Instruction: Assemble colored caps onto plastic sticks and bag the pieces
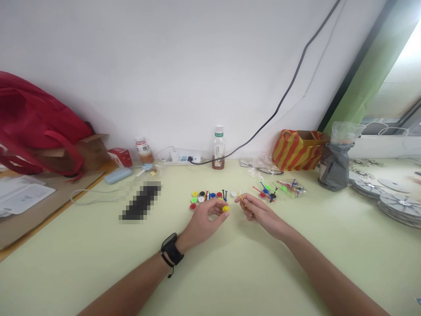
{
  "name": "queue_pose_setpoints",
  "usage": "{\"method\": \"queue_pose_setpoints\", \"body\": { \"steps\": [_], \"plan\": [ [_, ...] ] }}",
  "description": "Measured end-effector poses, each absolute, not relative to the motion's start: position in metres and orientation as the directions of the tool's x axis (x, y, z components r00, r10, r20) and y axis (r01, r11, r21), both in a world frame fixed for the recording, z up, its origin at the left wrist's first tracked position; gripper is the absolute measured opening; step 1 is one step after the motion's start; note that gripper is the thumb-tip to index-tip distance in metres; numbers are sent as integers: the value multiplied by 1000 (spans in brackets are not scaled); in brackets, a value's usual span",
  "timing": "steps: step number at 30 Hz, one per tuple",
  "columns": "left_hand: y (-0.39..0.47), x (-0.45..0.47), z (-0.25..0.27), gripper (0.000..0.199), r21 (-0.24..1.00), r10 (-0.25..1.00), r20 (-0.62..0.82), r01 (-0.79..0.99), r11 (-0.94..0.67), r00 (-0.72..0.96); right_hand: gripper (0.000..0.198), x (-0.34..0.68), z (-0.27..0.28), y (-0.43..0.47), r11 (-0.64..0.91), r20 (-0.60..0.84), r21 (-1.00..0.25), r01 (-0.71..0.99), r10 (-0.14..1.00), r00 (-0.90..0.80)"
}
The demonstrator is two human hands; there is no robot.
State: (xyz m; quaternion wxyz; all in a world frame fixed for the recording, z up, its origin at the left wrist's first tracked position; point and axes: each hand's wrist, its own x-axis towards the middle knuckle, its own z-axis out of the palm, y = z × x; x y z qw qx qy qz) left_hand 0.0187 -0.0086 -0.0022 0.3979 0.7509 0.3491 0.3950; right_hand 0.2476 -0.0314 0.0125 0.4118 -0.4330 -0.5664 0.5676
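Observation:
Between thumb and fingers, my left hand pinches a small round yellow plastic piece. A thin yellow stick is gripped in my right hand, its tip pointing up and away from me. The two hands are close together but apart. Behind my left hand lie several small coloured discs, among them a green disc and a red disc, with some thin sticks. A white disc lies just past the gap between my hands. Assembled coloured pieces lie beyond my right hand.
At the wall stand a drink bottle, a power strip and a striped bag. A black cable hangs down to the strip. Stacked grey discs are at right; a red backpack is at left.

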Motion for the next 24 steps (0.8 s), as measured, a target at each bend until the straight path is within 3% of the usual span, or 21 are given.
{"method": "queue_pose_setpoints", "body": {
  "steps": [6, 13, 24],
  "plan": [
    [-9, 19, -3, 34, 892, 851, 324, 167, -421, 414, 34, 243, 19, -35, 80, 60, -994, 78, 972, -228],
    [-13, 19, 2, 38, 884, 820, 342, 138, -447, 459, 28, 234, 16, -36, 58, 90, -990, -130, 963, -254],
    [-14, 19, 5, 17, 800, 775, 448, 187, -571, 446, 19, 227, 4, -34, 145, 158, -986, -79, 967, -201]
  ]
}}
